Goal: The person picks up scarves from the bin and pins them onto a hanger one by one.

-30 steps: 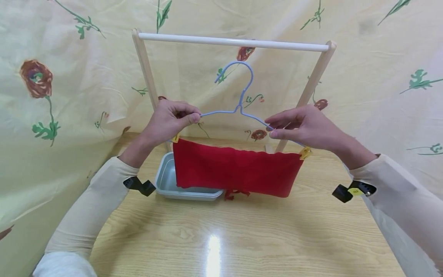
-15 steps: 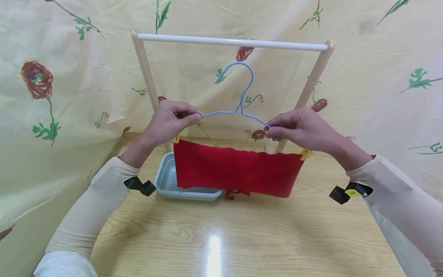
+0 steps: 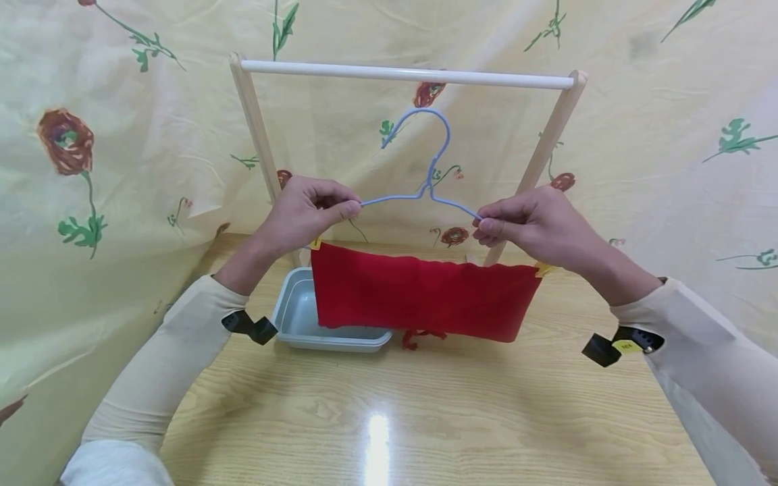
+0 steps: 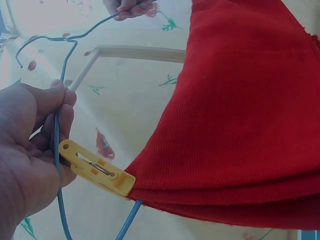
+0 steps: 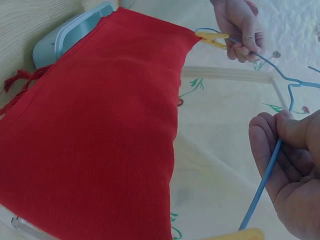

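A blue wire hanger (image 3: 446, 138) is held up in front of a rack, its hook just below the rack's white rail. My left hand (image 3: 306, 212) pinches its left shoulder between thumb and fingers; my right hand (image 3: 535, 223) pinches the right shoulder. From the hanger's lower part hangs a folded red cloth (image 3: 425, 293). A yellow clothespin (image 4: 97, 167) clips its left corner, close beside my left hand in the left wrist view. Another yellow clothespin (image 3: 543, 269) sits at the right corner, partly behind my right hand.
The rack has a white rail (image 3: 407, 73) between wooden posts (image 3: 550, 145). Behind the cloth, a pale blue basin (image 3: 331, 342) stands on the wooden table (image 3: 304, 418). Red strands (image 3: 416, 336) show below the cloth's edge. A flowered curtain (image 3: 152, 121) surrounds the table.
My right thumb and fingers have closed onto the hanger's right shoulder. The hanger and cloth have since shifted slightly to the right with both hands.
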`<state>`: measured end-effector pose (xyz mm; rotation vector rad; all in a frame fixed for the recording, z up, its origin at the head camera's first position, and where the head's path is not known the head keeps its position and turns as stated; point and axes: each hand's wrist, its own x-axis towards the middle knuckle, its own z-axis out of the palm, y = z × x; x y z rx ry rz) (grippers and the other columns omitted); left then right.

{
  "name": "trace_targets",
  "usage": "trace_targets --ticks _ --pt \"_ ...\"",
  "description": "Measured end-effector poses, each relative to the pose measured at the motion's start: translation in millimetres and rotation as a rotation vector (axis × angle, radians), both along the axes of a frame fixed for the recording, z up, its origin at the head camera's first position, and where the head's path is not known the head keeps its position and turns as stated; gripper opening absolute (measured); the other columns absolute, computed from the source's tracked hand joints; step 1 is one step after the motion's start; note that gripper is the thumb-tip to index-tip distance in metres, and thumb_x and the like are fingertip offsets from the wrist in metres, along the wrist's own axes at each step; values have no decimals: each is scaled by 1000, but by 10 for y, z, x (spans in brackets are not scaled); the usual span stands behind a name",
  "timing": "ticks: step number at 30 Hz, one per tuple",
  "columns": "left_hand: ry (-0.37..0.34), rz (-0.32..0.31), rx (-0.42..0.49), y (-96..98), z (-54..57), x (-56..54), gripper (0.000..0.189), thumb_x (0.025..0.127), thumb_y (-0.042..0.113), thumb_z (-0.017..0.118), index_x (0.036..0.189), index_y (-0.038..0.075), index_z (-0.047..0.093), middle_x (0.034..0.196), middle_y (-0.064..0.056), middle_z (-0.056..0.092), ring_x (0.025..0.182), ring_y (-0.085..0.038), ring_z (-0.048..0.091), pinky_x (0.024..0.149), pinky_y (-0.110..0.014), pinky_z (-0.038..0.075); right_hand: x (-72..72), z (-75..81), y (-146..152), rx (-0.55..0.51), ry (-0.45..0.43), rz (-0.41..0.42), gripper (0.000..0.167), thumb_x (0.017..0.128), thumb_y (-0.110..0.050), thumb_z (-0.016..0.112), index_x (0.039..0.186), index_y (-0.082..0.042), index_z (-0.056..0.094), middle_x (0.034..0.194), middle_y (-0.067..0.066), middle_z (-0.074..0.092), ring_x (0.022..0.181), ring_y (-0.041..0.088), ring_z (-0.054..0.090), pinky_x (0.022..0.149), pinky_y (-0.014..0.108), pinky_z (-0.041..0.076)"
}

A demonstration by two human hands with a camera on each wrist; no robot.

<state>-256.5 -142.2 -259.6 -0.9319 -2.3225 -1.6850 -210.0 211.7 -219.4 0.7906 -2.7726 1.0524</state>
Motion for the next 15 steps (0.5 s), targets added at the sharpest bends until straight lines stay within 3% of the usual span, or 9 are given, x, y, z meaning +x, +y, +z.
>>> trace_targets --ticks 15 --pt "25 5 -65 55 33 28 18 94 14 76 107 2 78 87 -12 70 73 -23 55 62 -25 43 51 67 43 -63 -62 -76 25 94 -2 71 118 4 74 97 18 77 76 9 75 75 15 56"
